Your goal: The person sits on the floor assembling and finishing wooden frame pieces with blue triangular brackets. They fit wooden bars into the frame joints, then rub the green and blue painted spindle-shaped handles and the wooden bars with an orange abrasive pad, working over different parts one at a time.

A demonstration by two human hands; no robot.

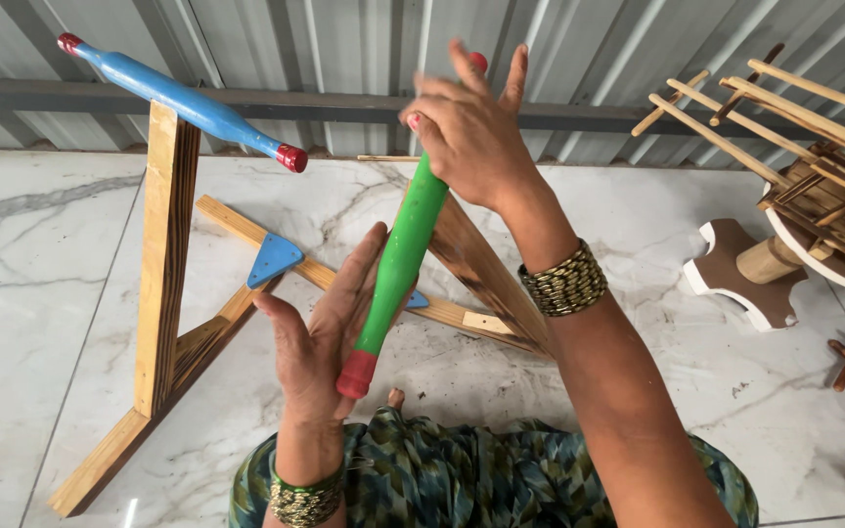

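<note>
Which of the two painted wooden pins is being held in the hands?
The green pin, between the left hand and right hand. The blue pin rests untouched atop the wooden frame.

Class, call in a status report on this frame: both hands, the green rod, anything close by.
Left hand open, palm against green rod. Right hand over its upper end, fingers spread. Wooden frame with blue rod close behind.

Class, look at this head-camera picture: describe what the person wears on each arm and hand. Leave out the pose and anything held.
Both forearms are bare, with no sleeves or gloves. The left hand has, at its wrist, a green bangle above a band of gold beaded bangles. The right hand has a wide stack of gold beaded bangles at its wrist, and a painted red nail shows on one finger.
</note>
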